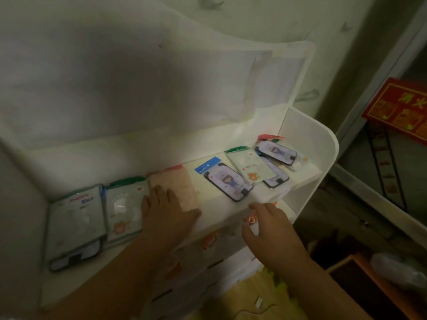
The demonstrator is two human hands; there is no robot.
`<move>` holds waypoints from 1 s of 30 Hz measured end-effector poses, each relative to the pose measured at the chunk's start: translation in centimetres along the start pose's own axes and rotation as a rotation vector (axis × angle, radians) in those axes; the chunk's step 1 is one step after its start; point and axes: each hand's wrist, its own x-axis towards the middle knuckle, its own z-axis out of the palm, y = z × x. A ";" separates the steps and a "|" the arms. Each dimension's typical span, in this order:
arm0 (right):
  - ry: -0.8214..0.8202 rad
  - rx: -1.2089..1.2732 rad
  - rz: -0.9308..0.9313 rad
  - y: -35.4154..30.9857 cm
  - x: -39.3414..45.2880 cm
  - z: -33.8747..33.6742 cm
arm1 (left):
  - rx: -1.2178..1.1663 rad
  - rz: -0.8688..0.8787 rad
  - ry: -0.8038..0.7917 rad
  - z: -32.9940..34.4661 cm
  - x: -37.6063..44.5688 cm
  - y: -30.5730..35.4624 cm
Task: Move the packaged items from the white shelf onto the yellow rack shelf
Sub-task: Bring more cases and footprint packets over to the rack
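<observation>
The white shelf [221,204] runs from lower left to upper right in dim light, with a brighter patch near its middle; packaged items lie scattered flat along it. At the left end sits a pale package with a dark-edged phone case [75,227] showing at its lower edge, and just beside it, touching or nearly so, a clear package with a green header [123,206]; next comes a pink package [178,183] with a reddish top strip. The left hand [166,211] lies flat on the shelf with fingers straight and spread — its fingertips rest on the lower left part of the pink package and its thumb points right along the shelf board; it grips nothing. Further right, apart from the pink one, a package with a blue header [225,180] holds a dark-framed case printed with a small figure; beyond it a pale package with a green top [250,167] overlaps another dark-framed case [276,179], and at the far end a case under a red and green header [276,152] lies on top of the pile, near the shelf's curved side panel [323,144]. The right hand [270,229] hovers at the shelf's front edge, below the blue-header package; its fingers are loosely curved and parted, holding nothing — whether a fingertip touches the edge I cannot tell. Lower tiers with orange prints show beneath the hands; a yellow surface [242,301] shows at the bottom, too blurred to make out; a red sign with yellow characters [399,109] hangs at the right.
</observation>
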 end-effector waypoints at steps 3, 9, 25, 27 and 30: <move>-0.030 0.007 0.028 0.8 2.5 0.5 | 0.093 0.041 0.057 0.2 0.6 -0.5; -0.044 -0.016 0.027 2.2 6.7 1.1 | 0.314 0.204 0.081 -0.7 1.7 -0.1; -0.131 -0.089 0.028 3.0 10.3 3.5 | -0.179 -0.213 0.061 -0.4 -0.2 4.5; -0.105 -0.087 0.021 3.1 10.5 3.9 | -0.211 -0.257 0.032 -0.8 0.1 5.1; -0.066 -0.088 0.008 3.3 10.7 4.3 | -0.291 -0.337 -0.074 -2.4 0.9 5.2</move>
